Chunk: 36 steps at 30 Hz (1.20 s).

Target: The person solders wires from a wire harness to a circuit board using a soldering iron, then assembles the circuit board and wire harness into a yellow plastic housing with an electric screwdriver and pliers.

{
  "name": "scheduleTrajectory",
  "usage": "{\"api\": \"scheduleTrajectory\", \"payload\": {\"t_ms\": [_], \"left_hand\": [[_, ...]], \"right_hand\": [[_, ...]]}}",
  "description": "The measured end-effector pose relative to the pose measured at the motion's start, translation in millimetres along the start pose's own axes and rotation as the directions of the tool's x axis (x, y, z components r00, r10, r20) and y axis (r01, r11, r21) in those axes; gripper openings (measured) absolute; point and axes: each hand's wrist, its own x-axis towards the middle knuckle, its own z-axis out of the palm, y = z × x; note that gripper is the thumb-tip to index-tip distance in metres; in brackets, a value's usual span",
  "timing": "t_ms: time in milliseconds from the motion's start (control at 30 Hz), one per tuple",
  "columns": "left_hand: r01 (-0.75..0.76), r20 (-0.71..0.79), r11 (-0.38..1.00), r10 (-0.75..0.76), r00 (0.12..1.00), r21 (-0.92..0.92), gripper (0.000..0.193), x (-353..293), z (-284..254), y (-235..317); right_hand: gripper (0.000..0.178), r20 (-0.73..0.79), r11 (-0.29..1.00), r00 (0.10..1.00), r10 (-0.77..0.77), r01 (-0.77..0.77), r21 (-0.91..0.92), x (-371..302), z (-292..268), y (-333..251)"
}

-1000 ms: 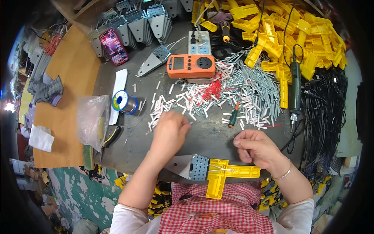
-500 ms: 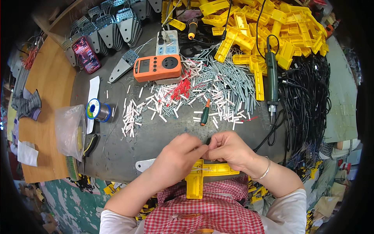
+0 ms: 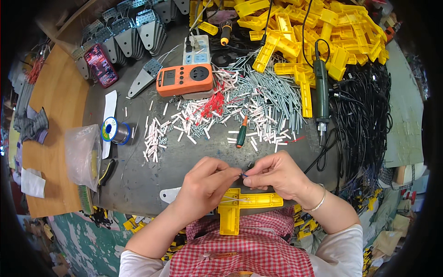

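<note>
My left hand (image 3: 206, 182) and my right hand (image 3: 280, 177) meet over the table's near edge, thumbs and forefingers pinched. Between the fingertips is a small dark wire end (image 3: 243, 175); its exact form is too small to make out. Just below the hands sits an opened yellow plastic housing (image 3: 229, 220), T-shaped, with thin pale wires (image 3: 237, 200) crossing its joint. Partly hidden under my left wrist, a grey metal plate (image 3: 169, 195) with a rounded, holed end sticks out leftward. A black cable (image 3: 318, 161) runs toward my right hand from the right.
Ahead lie a green-handled screwdriver (image 3: 241, 134), white sleeves (image 3: 154, 138), long screws (image 3: 281, 99) and an orange meter (image 3: 184, 79). Yellow housings (image 3: 323, 27) heap at the back, beside an electric screwdriver (image 3: 320, 87) and black cables (image 3: 364, 120). A solder spool (image 3: 115, 131) stands left.
My fingertips have drawn slightly apart, so the dark wire end between them now shows. Both hands remain above the yellow housing.
</note>
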Motion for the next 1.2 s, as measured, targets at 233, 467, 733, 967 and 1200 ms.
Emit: {"api": "scheduleTrajectory", "payload": {"t_ms": [233, 467, 733, 967, 1200], "left_hand": [[-0.138, 0.144, 0.989, 0.130, 0.981, 0.046, 0.042, 2, -10, -1], [-0.111, 0.170, 0.994, 0.107, 0.980, 0.014, 0.035, 0, -6, -7], [-0.084, 0.156, 0.996, 0.089, 0.984, -0.042, 0.028, -6, -2, -8], [-0.040, 0.056, 0.988, 0.049, 0.997, -0.147, 0.026, 0, 3, -6], [0.161, 0.183, 0.975, -0.131, 0.974, -0.155, 0.040, 3, -4, 2]], "right_hand": [[0.013, -0.029, 0.994, 0.999, 0.041, -0.044, -0.098, 3, 5, -3], [0.012, -0.074, 0.929, 0.991, -0.112, 0.078, -0.361, -2, 16, -9], [0.027, -0.039, 0.935, 0.999, -0.028, 0.013, -0.355, 3, 7, -14], [0.020, 0.114, 0.975, 0.983, 0.142, -0.119, -0.188, 9, -18, -9], [0.019, 0.089, 0.982, 0.993, -0.082, 0.096, -0.165, -1, -8, -6]]}}
